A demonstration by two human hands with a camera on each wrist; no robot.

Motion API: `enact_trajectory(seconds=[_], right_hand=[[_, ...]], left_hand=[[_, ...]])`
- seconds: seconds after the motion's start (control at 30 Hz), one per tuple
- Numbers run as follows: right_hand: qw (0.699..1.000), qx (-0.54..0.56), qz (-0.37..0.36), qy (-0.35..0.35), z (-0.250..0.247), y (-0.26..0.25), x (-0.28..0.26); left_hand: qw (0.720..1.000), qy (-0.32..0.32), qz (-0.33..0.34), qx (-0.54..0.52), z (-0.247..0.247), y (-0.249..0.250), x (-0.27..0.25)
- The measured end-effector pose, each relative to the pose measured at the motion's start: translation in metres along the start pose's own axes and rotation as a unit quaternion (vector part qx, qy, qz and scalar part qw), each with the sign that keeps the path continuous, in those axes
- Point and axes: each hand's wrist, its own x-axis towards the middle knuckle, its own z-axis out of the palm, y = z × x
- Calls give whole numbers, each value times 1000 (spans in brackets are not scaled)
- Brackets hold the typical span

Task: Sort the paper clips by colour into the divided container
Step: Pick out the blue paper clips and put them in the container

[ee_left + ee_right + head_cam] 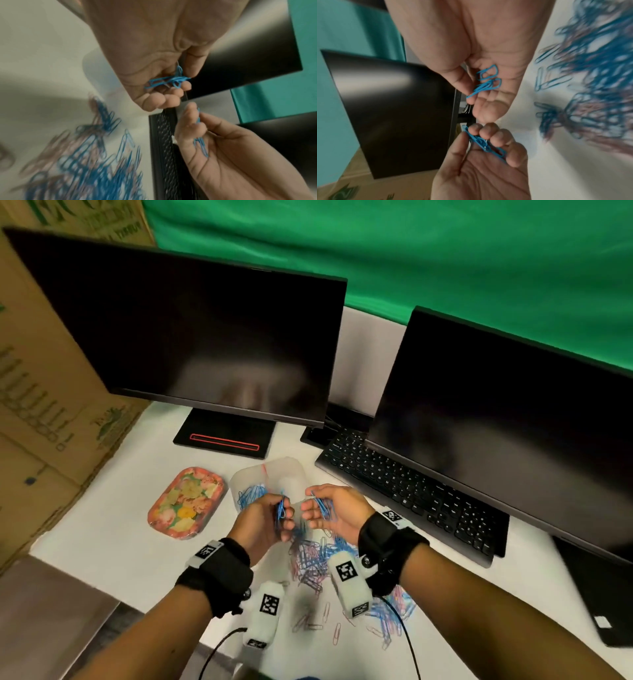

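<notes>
My left hand [279, 520] pinches a small bunch of blue paper clips [281, 508] between thumb and curled fingers; the left wrist view shows that bunch [169, 81]. My right hand [310, 506], close beside it, holds several more blue clips [321, 505] between thumb and fingers [488, 79]. Both hands hover just in front of the translucent divided container [298, 470]. Its left compartment holds blue clips [251, 495], and a red clip [263, 469] lies farther back. A mixed pile of blue and pink clips [311, 563] lies on the white table under my wrists.
A floral tray [186, 503] lies left of the container. A black keyboard [411, 491] and two dark monitors [205, 337] stand behind and to the right. Cardboard boxes [41, 405] wall off the left. Loose clips [337, 633] are scattered near the table's front edge.
</notes>
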Motion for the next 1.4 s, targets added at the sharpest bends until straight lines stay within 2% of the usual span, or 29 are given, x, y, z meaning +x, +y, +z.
enact_trajectory(seconds=[0.17,0.37,0.47,0.63,0.7,0.77,0.87,0.93,1.03,1.07,1.17,1.23,1.3,1.33,1.4], right_hand=[[998,-62,14,3,53,-20,32],[993,-97,34,52,78,-29,49],[993,-98,47,38,82,-29,55],[995,-91,21,23,73,-35,48],[995,-97,7,10,60,-36,44],[991,-128,-11,27,40,-32,40],[980,-188,-20,65,6,-15,30],[965,-249,-20,85,-17,3,24],[932,-347,-18,104,-42,27,18],[917,-384,-18,109,-47,34,15],[875,-469,-28,116,-51,48,11],[856,-503,-41,111,-48,53,9],[845,-520,-54,112,-43,55,10],[842,-523,-60,117,-40,55,12],[843,-518,-63,130,-36,56,17]], left_hand=[[992,121,17,34,-20,33,6],[980,196,5,28,-38,51,10],[977,211,-10,37,-37,53,12],[970,223,0,95,-25,56,10],[964,225,38,138,-22,55,6],[950,223,92,196,-21,50,1],[920,178,156,314,-23,33,-8],[888,135,172,405,-25,18,-10],[805,83,169,562,-29,-8,-2],[770,71,176,609,-28,-17,2],[642,45,184,743,-21,-39,16],[579,32,156,800,-18,-48,24],[544,30,128,829,-18,-55,31],[538,32,123,833,-18,-57,33],[550,40,123,825,-19,-61,35]])
